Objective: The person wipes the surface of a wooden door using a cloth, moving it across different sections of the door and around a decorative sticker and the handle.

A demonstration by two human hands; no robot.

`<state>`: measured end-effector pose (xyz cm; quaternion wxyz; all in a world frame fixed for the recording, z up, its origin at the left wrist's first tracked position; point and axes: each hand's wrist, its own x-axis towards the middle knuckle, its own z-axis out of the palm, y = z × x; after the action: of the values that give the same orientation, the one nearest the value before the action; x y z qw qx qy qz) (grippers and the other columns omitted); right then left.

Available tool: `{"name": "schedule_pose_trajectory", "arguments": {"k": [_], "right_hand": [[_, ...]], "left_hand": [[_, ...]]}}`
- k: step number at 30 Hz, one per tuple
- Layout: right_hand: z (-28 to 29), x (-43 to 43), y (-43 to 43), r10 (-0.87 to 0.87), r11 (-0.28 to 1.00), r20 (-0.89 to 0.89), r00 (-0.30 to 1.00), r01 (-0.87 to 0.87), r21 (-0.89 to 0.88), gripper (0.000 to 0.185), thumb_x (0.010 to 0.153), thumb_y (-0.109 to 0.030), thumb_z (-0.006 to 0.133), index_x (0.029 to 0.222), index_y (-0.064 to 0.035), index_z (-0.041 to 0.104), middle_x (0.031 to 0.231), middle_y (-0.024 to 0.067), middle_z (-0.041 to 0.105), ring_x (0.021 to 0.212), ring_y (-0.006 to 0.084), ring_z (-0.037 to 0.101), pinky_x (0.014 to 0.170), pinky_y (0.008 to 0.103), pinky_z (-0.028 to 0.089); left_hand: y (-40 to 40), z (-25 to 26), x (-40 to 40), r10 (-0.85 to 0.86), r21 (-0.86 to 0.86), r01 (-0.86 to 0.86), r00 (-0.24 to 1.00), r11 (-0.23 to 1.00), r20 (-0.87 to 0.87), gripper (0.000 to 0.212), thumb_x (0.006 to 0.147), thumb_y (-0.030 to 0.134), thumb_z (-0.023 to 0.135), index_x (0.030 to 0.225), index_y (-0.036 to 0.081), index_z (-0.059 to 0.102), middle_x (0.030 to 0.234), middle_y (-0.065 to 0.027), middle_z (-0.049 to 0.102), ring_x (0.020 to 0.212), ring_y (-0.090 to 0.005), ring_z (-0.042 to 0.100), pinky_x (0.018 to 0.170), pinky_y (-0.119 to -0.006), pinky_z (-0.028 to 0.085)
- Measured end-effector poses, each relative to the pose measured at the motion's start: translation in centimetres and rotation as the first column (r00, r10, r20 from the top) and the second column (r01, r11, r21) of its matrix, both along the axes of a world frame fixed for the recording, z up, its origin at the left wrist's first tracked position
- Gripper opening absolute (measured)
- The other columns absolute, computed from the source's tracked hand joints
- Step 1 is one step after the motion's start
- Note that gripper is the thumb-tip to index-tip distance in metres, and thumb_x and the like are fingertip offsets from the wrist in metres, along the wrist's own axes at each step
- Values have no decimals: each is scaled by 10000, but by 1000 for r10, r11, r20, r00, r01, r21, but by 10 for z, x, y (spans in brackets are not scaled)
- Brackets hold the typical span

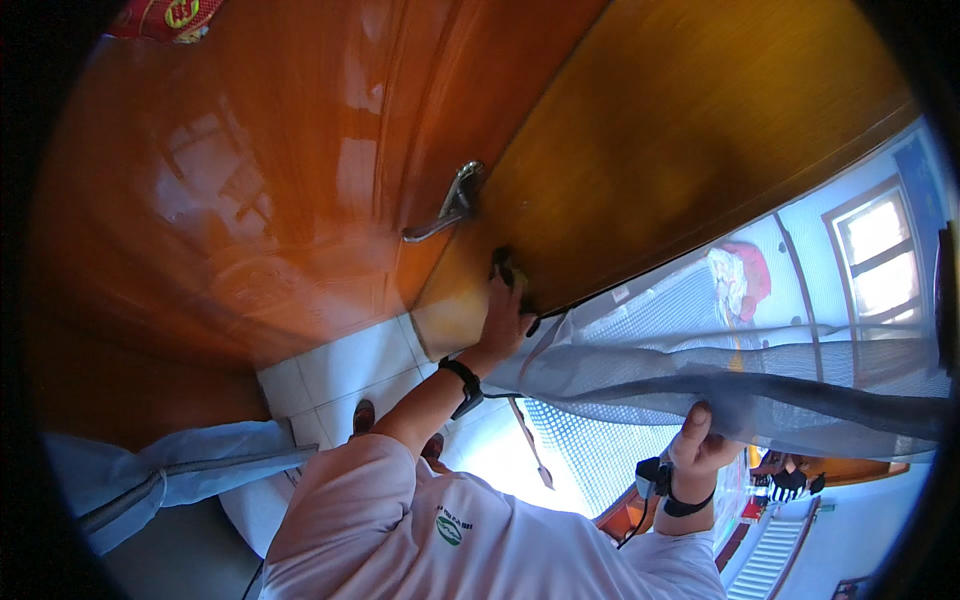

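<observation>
My left hand, with a black band at its wrist, reaches to the lower edge of a yellow-brown wooden panel. Its fingers are at a small dark object against the panel; its kind and whether it is gripped cannot be told. My right hand is at a sheer grey mesh curtain, thumb up and fingers partly hidden by the fabric, which it appears to pinch. A small device with a cable is strapped to the right wrist. A metal lever handle sits on the glossy reddish wooden door beside the panel.
White floor tiles and my shoes lie below. Another gathered sheer curtain hangs at the lower left, near a rounded white object. To the right are a window, a white radiator and a checked surface behind the mesh.
</observation>
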<state>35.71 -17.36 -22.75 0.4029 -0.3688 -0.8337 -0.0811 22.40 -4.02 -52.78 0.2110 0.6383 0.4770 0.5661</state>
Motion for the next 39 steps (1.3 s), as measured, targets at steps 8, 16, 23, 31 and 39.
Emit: {"name": "schedule_pose_trajectory", "arguments": {"k": [8,16,23,31,39], "right_hand": [[0,1,7,-10,1000,39,999,11,-27,272,856,-175,526,1007,50,538,927,119,580,809,155,546,737,250,410],[-3,1,7,-61,997,-26,998,62,46,292,863,-198,521,1018,49,536,931,135,596,816,188,576,758,280,431],[-4,-3,8,-25,1000,-61,998,26,16,297,875,-199,504,1047,44,500,958,148,589,822,198,594,747,287,464],[-5,0,15,-46,999,-68,997,46,-5,269,856,-197,506,950,46,572,852,158,621,785,208,598,731,299,461],[-8,5,11,-87,996,-69,994,88,8,343,877,-237,487,1056,56,488,914,171,601,775,226,606,714,311,485]], "left_hand": [[14,-26,1,-60,-33,61,998,998,34,622,852,242,473,1300,-76,181,1379,-294,58,1274,-440,106,1047,-446,111],[68,-4,-9,142,-94,-114,911,989,388,563,901,202,377,1310,-96,130,1391,-272,97,1293,-377,118,1057,-398,99],[108,-142,-2,333,-486,-132,874,864,354,547,928,249,320,1309,-107,154,1389,-270,116,1298,-372,105,1066,-387,87],[90,-74,39,268,-391,-298,955,871,-131,490,905,189,368,1287,-83,227,1333,-272,232,1245,-398,190,1039,-419,130],[71,-7,-11,170,-140,-132,935,981,312,500,894,194,391,1296,-56,229,1323,-251,269,1224,-383,240,1016,-412,176]]}}
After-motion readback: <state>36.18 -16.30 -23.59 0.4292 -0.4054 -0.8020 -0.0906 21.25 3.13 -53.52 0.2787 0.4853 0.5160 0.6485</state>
